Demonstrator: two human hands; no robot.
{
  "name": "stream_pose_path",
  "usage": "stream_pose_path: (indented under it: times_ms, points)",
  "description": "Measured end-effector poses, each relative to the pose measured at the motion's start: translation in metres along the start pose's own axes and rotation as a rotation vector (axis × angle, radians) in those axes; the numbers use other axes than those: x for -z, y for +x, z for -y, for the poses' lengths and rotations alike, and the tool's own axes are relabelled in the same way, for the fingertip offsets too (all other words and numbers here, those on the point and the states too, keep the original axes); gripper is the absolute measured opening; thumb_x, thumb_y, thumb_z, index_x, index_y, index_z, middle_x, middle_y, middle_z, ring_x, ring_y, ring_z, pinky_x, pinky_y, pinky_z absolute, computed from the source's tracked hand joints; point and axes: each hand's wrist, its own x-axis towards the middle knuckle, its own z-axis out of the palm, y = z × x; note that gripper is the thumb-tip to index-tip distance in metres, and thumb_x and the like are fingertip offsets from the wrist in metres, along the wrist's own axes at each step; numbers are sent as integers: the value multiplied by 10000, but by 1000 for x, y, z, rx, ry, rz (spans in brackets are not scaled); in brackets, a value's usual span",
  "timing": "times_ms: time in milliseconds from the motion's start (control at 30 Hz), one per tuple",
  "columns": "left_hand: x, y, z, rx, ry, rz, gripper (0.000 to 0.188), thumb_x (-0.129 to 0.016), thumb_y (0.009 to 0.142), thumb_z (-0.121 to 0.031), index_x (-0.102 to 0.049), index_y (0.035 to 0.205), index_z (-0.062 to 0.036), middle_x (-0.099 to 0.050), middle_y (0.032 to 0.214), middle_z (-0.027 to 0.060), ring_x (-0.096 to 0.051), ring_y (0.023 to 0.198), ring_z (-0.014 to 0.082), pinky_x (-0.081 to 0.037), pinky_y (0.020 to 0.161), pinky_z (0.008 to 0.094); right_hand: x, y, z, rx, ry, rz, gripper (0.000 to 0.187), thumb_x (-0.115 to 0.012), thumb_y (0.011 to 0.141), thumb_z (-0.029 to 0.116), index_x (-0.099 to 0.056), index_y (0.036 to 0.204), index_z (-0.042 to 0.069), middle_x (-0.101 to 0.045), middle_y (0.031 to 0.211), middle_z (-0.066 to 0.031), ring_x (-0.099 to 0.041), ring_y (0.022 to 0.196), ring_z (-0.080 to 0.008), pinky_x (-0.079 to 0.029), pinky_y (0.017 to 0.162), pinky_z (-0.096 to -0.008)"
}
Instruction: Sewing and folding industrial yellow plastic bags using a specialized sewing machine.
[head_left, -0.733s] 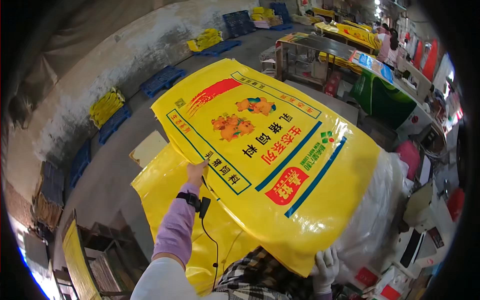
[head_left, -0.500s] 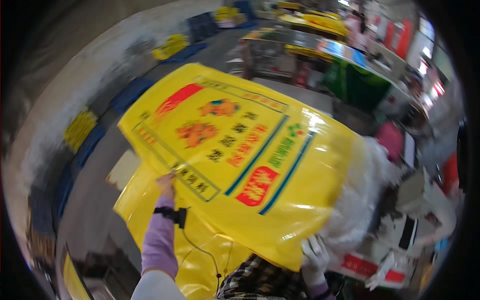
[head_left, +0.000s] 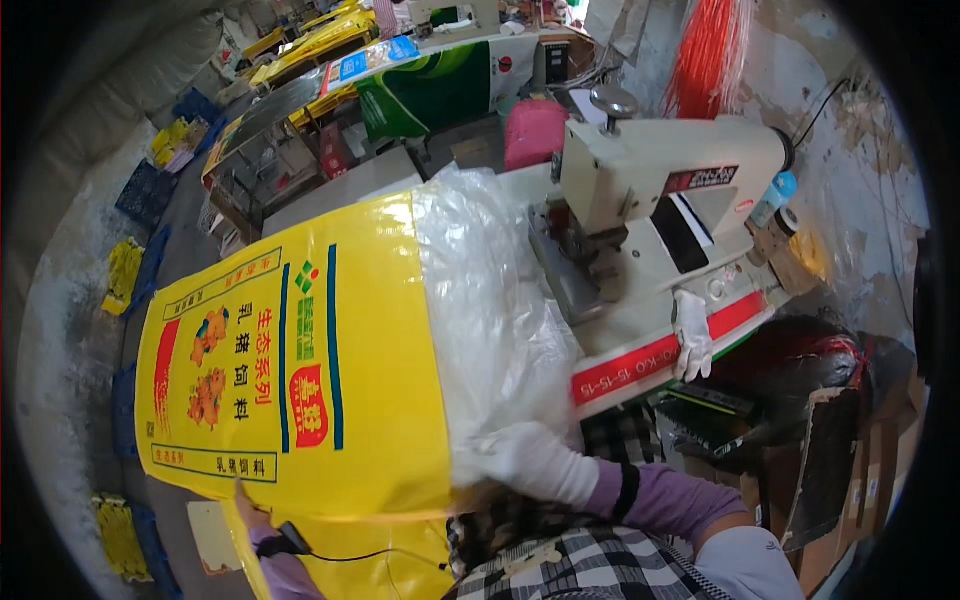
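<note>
A large yellow printed bag (head_left: 385, 300) lies in front of me, with a crumpled clear plastic liner (head_left: 480, 270) sticking out of its right end. My bare left hand (head_left: 252, 512) holds the bag's near edge at the lower left, thumb on top; its other fingers are hidden beneath. My right hand (head_left: 535, 462), in a white glove, is closed at the near corner of the liner beside the bag's mouth, its fingertips slightly blurred. More yellow sheeting (head_left: 370, 555) spreads below the bag. Right of the liner stands a pale sewing machine (head_left: 640, 165).
An empty white glove (head_left: 692, 335) lies on the machine's red-striped table edge (head_left: 640, 372). Behind are a pink rounded object (head_left: 535, 133) and a green cloth (head_left: 425, 95). Red strands (head_left: 710, 60) hang at the back right. Blue and yellow stacks (head_left: 125, 275) line the left wall.
My view has turned right, bringing the sewing machine fully into sight. The bag now lies further left and turned. My right hand has moved from the bag's near corner to the liner.
</note>
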Motion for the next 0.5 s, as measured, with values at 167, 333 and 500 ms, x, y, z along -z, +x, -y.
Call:
stream_pose_path:
  times_ms: [167, 333, 500]
  points:
    - [-121, -123, 61, 13, -157, -102, 434, -602, 945, -278, -533, 1279, -10, -625, 1212, 116, -623, 1056, 245, -530, 904, 398, 3, -52, 3, -176, -267, 24, 287, -578, 784, 140, -622, 1067, 115, -625, 1084, -72, -556, 1084, -233, -454, 927, -376]
    - [-181, -156, 67, -27, 15, -327, 407, -651, 922, -233, -570, 1175, 75, -643, 1112, 149, -652, 897, 240, -563, 768, 398, 98, -11, 48, 1, 41, -253, 358, -576, 788, 92, -632, 1141, 113, -619, 1043, -98, -589, 1046, -282, -490, 877, -406]
    - [-191, -140, 83, -21, 128, -379, 337, -682, 906, -272, -636, 986, 53, -666, 925, 110, -642, 757, 216, -547, 641, 353, 218, -28, 126, 532, 665, -856, 429, -736, 772, 36, -654, 1186, 113, -604, 1276, -65, -620, 1032, -168, -490, 906, -274]
